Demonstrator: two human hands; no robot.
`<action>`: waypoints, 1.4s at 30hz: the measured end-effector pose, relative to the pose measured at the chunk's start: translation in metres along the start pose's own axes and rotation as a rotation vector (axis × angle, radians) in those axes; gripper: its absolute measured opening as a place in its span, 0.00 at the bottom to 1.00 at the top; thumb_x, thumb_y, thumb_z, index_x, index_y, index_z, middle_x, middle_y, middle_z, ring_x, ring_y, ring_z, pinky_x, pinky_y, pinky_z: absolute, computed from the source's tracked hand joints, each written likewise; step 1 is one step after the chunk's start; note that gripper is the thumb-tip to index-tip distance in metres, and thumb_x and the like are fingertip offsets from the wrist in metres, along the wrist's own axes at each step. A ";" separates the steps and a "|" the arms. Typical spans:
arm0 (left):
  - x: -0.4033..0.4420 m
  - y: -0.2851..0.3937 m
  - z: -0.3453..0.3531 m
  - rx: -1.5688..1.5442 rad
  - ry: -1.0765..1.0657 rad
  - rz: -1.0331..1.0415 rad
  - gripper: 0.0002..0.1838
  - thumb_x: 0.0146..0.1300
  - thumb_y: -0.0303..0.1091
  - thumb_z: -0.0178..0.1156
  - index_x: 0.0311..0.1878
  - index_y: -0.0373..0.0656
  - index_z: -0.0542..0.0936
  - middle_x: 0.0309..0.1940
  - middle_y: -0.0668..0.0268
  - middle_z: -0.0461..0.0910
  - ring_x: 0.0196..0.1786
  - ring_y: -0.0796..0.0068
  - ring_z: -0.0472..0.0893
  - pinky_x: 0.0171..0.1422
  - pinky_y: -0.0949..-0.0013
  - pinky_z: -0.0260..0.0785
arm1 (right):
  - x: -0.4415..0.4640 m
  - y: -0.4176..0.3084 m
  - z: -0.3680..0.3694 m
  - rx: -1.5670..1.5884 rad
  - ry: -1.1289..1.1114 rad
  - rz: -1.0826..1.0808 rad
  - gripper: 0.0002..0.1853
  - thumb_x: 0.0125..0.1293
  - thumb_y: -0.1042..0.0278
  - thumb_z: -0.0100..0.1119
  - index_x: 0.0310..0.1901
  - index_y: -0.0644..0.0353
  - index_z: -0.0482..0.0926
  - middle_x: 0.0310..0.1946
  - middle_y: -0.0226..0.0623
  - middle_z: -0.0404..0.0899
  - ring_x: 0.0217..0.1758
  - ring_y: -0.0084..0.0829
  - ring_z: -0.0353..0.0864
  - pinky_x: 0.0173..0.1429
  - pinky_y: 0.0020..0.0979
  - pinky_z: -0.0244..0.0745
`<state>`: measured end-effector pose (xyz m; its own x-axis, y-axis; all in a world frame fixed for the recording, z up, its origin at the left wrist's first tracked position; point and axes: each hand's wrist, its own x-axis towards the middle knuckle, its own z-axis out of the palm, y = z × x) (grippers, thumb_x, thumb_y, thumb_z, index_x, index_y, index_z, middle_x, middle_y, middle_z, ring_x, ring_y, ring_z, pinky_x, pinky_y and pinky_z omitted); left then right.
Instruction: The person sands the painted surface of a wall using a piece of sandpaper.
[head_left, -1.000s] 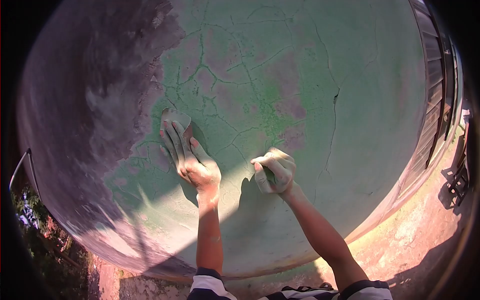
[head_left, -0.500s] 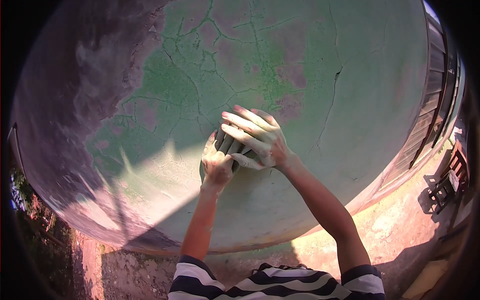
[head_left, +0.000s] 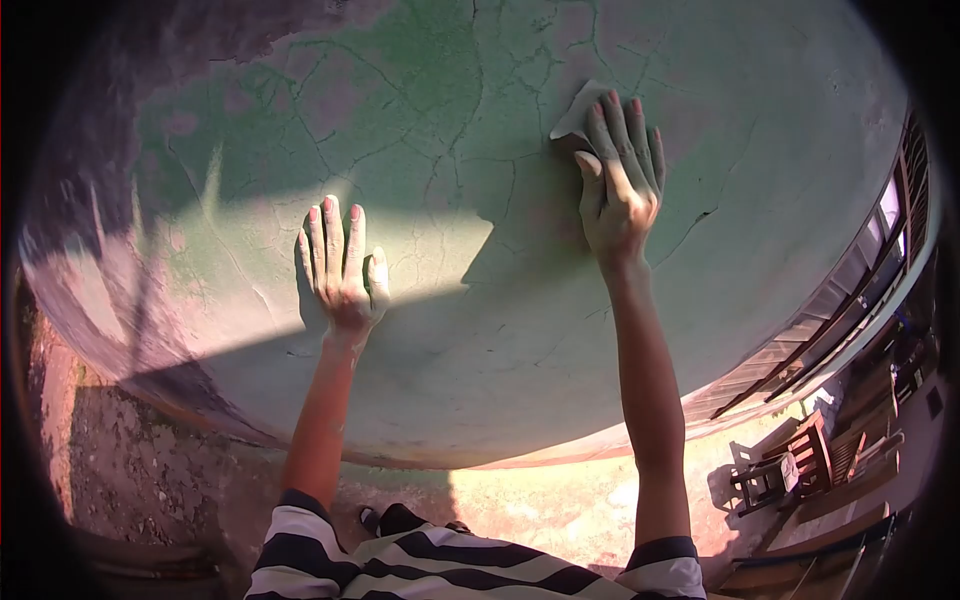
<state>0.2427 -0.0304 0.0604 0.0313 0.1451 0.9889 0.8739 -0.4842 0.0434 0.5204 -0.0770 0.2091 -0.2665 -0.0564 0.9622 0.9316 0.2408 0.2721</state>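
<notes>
A cracked wall with worn green paint [head_left: 400, 200] fills most of the view. My left hand [head_left: 340, 270] lies on it with fingers spread, partly in a sunlit patch, holding nothing. Higher up and to the right, my right hand [head_left: 622, 185] presses a pale sheet of sandpaper [head_left: 573, 118] against the wall. The sheet's corner sticks out to the left of the fingers; the rest is hidden under the hand. Pale dust coats both hands.
Wooden slats [head_left: 790, 350] run along the wall's right side. At the lower right a wooden chair [head_left: 790, 470] stands on the sunlit ground [head_left: 540, 510]. A shoe [head_left: 369, 519] shows beneath my striped shirt [head_left: 450, 565].
My hands were together on the wall and are now apart. The right one moved up and right with the sandpaper; the left one moved left and lies flat. The view has shifted.
</notes>
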 end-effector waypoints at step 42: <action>0.011 -0.118 -0.033 -0.061 0.111 -0.374 0.29 0.74 0.42 0.45 0.72 0.33 0.68 0.76 0.37 0.55 0.78 0.31 0.52 0.79 0.36 0.39 | 0.143 -0.076 0.058 0.145 0.104 0.536 0.22 0.80 0.63 0.43 0.66 0.68 0.72 0.69 0.50 0.70 0.76 0.49 0.64 0.77 0.39 0.59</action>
<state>0.1232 -0.0003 0.0707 -0.3396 0.2290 0.9123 0.7845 -0.4660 0.4090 0.3967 -0.0472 0.3256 0.2675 0.0173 0.9634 0.8846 0.3920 -0.2527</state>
